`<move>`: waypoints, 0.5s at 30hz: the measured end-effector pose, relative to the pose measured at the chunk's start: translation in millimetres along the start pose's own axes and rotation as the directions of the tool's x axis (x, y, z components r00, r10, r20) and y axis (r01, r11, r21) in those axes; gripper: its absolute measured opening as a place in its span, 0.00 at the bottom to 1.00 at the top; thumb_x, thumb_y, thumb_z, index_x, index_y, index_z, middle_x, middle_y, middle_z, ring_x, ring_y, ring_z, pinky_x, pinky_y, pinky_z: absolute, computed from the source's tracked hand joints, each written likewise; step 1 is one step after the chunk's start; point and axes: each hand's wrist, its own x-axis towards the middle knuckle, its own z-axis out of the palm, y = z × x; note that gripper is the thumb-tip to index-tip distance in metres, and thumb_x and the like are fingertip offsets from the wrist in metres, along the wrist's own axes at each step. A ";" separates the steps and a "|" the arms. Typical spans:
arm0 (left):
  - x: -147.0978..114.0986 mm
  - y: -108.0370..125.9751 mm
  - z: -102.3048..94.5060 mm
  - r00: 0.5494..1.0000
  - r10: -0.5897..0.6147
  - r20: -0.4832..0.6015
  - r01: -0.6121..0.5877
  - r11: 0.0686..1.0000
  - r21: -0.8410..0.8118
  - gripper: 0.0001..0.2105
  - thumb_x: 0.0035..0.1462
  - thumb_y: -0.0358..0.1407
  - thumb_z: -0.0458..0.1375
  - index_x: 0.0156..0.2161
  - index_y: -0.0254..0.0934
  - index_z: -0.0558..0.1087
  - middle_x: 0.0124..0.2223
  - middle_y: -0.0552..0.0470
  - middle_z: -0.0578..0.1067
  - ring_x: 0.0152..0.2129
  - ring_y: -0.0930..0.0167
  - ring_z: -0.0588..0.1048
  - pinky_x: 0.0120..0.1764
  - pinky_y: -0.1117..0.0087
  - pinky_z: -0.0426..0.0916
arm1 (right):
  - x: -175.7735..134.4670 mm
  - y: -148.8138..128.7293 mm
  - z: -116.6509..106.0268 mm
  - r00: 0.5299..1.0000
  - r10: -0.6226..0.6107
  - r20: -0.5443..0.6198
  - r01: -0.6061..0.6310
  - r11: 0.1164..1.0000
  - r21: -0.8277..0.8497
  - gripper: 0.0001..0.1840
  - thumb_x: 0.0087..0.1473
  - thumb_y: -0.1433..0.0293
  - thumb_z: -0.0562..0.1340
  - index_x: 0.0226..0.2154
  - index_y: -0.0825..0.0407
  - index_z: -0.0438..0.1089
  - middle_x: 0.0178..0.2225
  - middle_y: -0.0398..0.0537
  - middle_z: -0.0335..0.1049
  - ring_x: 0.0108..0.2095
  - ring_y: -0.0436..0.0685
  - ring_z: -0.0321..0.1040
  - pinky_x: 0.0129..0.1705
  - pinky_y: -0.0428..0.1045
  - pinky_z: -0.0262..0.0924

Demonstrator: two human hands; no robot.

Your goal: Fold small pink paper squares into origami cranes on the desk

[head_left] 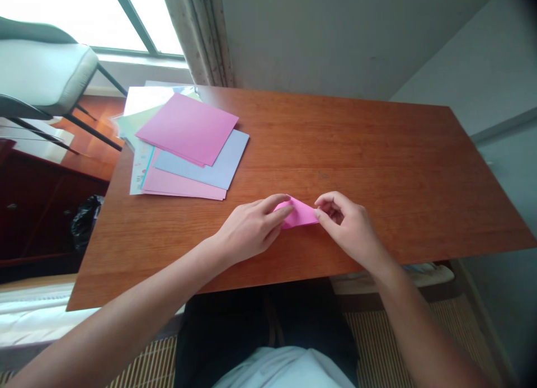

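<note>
A small piece of bright pink paper (301,214), folded to a pointed shape, lies near the front edge of the wooden table. My left hand (257,227) holds its left end, with the fingers bent over the paper and partly covering it. At the right tip, my right hand (349,224) pinches the paper between thumb and curled forefinger. The other fingers of that hand are curled in towards the palm. The paper's left end is hidden beneath my left fingers.
Pink sheets (191,127) lie over a light blue sheet (232,153) and other papers at the table's back left. The wooden table (377,164) stretches to the right. Beyond its left side stand a white-seated chair (50,69) and a black plastic bag (86,223).
</note>
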 end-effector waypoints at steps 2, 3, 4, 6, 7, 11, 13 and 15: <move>0.9 -2.3 -4.8 0.998 -0.025 -0.050 0.020 0.995 -0.098 0.17 0.66 0.33 0.52 0.58 0.39 0.69 0.61 0.43 0.70 0.50 0.61 0.77 0.45 0.61 0.76 | 2.9 -6.7 -1.7 0.998 -0.036 -0.054 0.040 0.996 0.076 0.03 0.59 0.70 0.61 0.36 0.49 0.71 0.34 0.44 0.74 0.35 0.54 0.71 0.35 0.49 0.63; 1.8 -3.1 -8.1 0.997 -0.040 -0.069 0.030 0.988 -0.149 0.17 0.65 0.34 0.52 0.58 0.40 0.69 0.62 0.42 0.69 0.52 0.60 0.75 0.48 0.60 0.75 | 4.9 -10.8 -3.1 0.996 -0.053 -0.073 0.061 0.992 0.109 0.04 0.59 0.70 0.60 0.36 0.49 0.72 0.35 0.45 0.74 0.36 0.55 0.71 0.36 0.49 0.64; 3.0 -3.6 -11.7 0.995 -0.054 -0.079 0.038 0.979 -0.200 0.18 0.65 0.35 0.54 0.59 0.40 0.69 0.63 0.42 0.67 0.54 0.59 0.74 0.51 0.59 0.73 | 7.3 -15.3 -4.7 0.994 -0.070 -0.089 0.082 0.987 0.136 0.04 0.59 0.70 0.60 0.35 0.49 0.72 0.35 0.45 0.75 0.37 0.55 0.71 0.37 0.49 0.64; 5.9 -3.8 -18.8 0.993 -0.081 -0.081 0.052 0.950 -0.309 0.22 0.64 0.39 0.58 0.62 0.40 0.67 0.66 0.40 0.64 0.59 0.58 0.69 0.57 0.56 0.69 | 12.8 -24.8 -8.0 0.991 -0.101 -0.091 0.116 0.978 0.172 0.05 0.59 0.70 0.60 0.35 0.49 0.73 0.36 0.45 0.75 0.37 0.54 0.71 0.36 0.48 0.64; 7.6 -3.6 -21.7 0.993 -0.093 -0.074 0.059 0.927 -0.369 0.25 0.62 0.41 0.60 0.63 0.41 0.65 0.67 0.40 0.63 0.61 0.57 0.68 0.59 0.55 0.67 | 15.8 -29.5 -9.3 0.989 -0.114 -0.098 0.130 0.975 0.179 0.05 0.59 0.70 0.60 0.35 0.49 0.73 0.35 0.44 0.75 0.36 0.54 0.71 0.35 0.48 0.64; 14.1 -2.3 -27.2 0.991 -0.125 -0.043 0.072 0.786 -0.614 0.33 0.57 0.43 0.66 0.65 0.42 0.62 0.67 0.40 0.63 0.55 0.59 0.72 0.57 0.59 0.70 | 27.9 -45.7 -11.2 0.979 -0.151 -0.137 0.173 0.971 0.167 0.04 0.58 0.71 0.61 0.34 0.50 0.73 0.34 0.44 0.75 0.34 0.53 0.71 0.34 0.48 0.64; 16.9 -1.9 -27.4 0.989 -0.142 -0.044 0.073 0.721 -0.689 0.32 0.57 0.40 0.66 0.65 0.41 0.62 0.66 0.40 0.63 0.49 0.63 0.76 0.53 0.61 0.73 | 32.3 -52.2 -10.1 0.975 -0.170 -0.146 0.193 0.967 0.165 0.04 0.58 0.71 0.61 0.34 0.50 0.73 0.33 0.43 0.75 0.34 0.53 0.71 0.34 0.48 0.64; 19.2 -1.7 -27.0 0.986 -0.159 -0.042 0.078 0.677 -0.732 0.32 0.57 0.38 0.66 0.64 0.41 0.62 0.66 0.40 0.63 0.46 0.65 0.77 0.52 0.61 0.74 | 35.2 -57.8 -7.9 0.973 -0.178 -0.150 0.204 0.963 0.176 0.04 0.58 0.71 0.61 0.34 0.50 0.73 0.33 0.43 0.75 0.34 0.53 0.71 0.34 0.48 0.65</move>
